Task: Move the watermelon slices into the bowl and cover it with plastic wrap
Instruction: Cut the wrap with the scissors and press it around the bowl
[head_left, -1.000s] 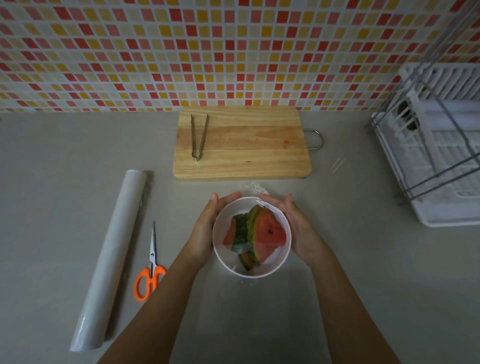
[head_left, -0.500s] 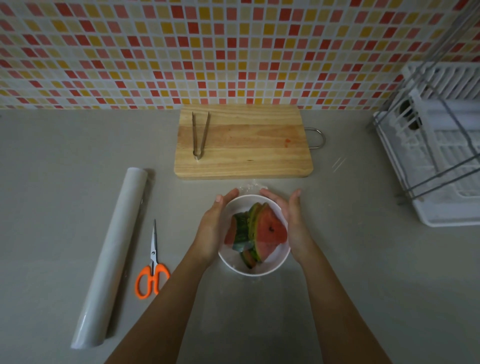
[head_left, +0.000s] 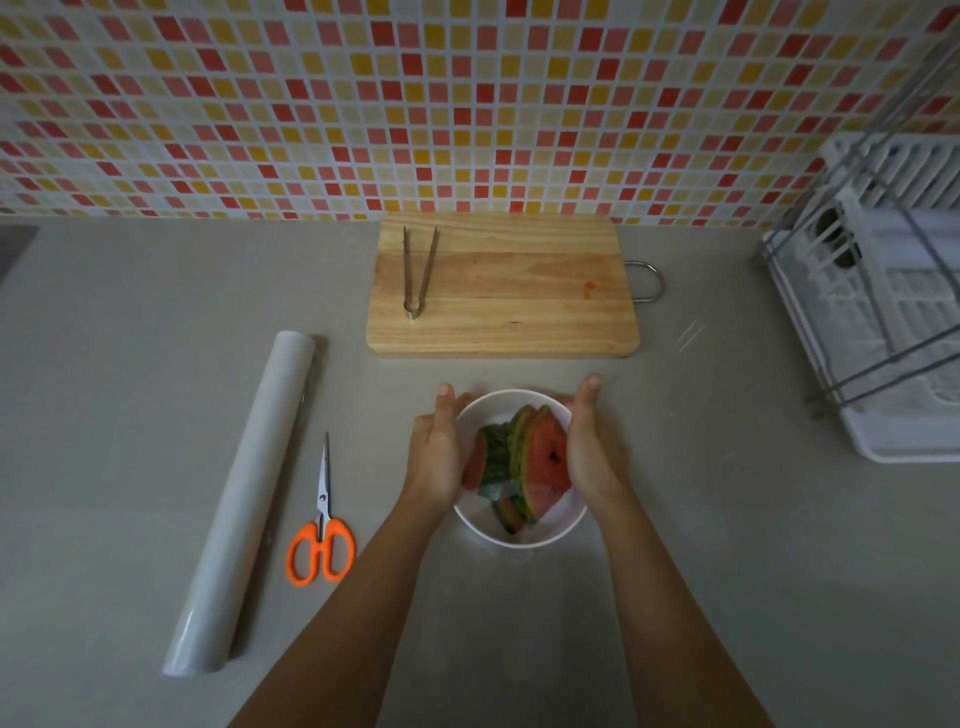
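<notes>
Where both hands (head_left: 436, 457) cup it, grip loose: watermelon slices (head_left: 524, 462) inside white bowl (head_left: 519, 535).

Scissors (head_left: 322, 535) btwn roll (head_left: 241, 504) & bowl (head_left: 561, 530)

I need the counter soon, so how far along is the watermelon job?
Done: the red watermelon slices sit in the white round bowl, and the wooden cutting board holds only the metal tongs. In hand: the left hand and right hand press on the bowl's sides, seemingly smoothing clear film; the film itself is hard to see. Left: confirming the seal; the white wrap roll and orange-handled scissors lie aside.
</notes>
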